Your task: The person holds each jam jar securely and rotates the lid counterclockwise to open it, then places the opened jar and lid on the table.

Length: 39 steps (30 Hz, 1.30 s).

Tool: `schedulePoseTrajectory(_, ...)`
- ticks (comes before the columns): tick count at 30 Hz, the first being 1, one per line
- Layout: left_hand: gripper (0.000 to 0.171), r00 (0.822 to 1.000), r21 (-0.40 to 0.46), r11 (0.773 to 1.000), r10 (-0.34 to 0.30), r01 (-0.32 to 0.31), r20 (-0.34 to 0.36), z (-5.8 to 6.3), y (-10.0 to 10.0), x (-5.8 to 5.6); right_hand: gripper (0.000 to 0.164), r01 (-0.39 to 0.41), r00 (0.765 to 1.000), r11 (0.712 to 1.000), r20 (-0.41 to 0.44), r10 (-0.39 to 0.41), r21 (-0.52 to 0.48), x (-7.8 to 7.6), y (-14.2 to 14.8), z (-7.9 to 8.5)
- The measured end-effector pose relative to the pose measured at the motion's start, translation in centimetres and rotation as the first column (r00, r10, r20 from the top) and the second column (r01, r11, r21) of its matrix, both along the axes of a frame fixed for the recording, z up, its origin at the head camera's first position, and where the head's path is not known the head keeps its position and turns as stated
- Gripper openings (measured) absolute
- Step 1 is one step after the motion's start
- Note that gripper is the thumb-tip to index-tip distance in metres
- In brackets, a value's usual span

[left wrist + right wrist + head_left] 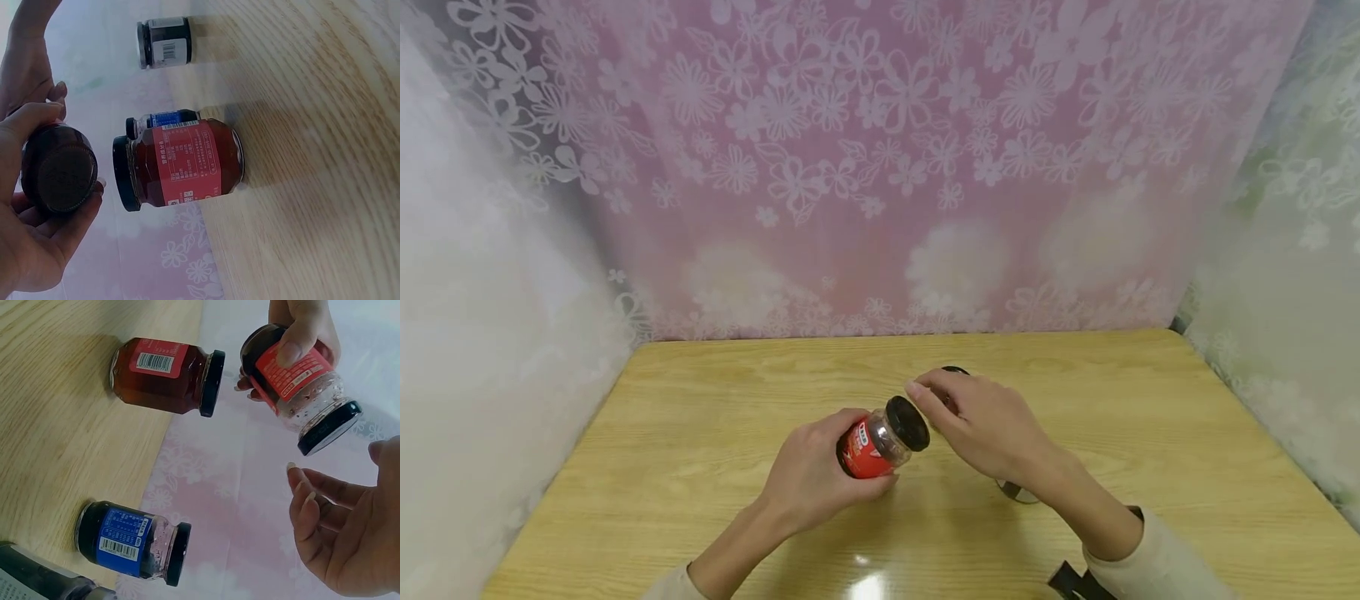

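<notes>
Held jar's underside [61,178] (left wrist only)

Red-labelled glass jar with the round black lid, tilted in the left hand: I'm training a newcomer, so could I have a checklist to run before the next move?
1. Left hand grips the red-labelled glass jar: ok.
2. Round black lid sits on its mouth: ok.
3. Lid tight or loosened: cannot tell.
4. Jar upright: not ok; it tilts, lid end toward the right hand.
5. Right hand free: ok; it holds nothing and is apart from the lid.
6. Pink-red-labelled brown-filled glass jar and blue-labelled glass jar upright on the wood-grain table: ok.
</notes>
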<state>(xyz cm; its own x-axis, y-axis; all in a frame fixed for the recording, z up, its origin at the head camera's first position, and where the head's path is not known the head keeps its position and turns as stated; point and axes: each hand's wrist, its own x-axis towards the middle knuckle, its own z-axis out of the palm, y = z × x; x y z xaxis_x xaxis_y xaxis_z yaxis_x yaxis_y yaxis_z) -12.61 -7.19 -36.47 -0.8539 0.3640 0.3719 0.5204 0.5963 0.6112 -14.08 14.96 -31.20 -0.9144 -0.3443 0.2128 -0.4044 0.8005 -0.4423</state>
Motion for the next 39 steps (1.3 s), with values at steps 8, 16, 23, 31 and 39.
schedulePoseTrajectory(8,0.051,1.000,-0.008,1.000,0.001,-0.001,0.016,0.1,0.3,-0.2,0.062,0.022,0.997,0.994,0.065,-0.028,0.104,0.4,-1.3,0.6)
schedulePoseTrajectory(16,0.051,0.993,0.048,0.999,-0.021,0.015,0.118,0.5,0.1,-0.4,0.057,-0.009,0.996,0.997,0.084,0.002,0.073,0.3,-1.7,0.6)
schedulePoseTrajectory(23,0.052,0.992,0.074,0.997,-0.044,0.035,0.115,0.5,0.0,-0.4,0.040,-0.094,0.992,0.996,0.090,0.093,-0.001,0.1,-1.4,0.6)
schedulePoseTrajectory(31,0.053,0.991,0.059,0.997,-0.061,0.055,0.118,0.4,0.0,-0.2,0.043,-0.209,0.975,0.978,0.082,0.209,-0.002,0.1,-0.4,0.7)
schedulePoseTrajectory(39,0.052,0.990,0.097,0.995,-0.040,0.027,0.133,0.7,0.1,-0.1,0.063,-0.035,0.988,0.999,0.150,0.031,0.023,0.0,0.0,1.5)
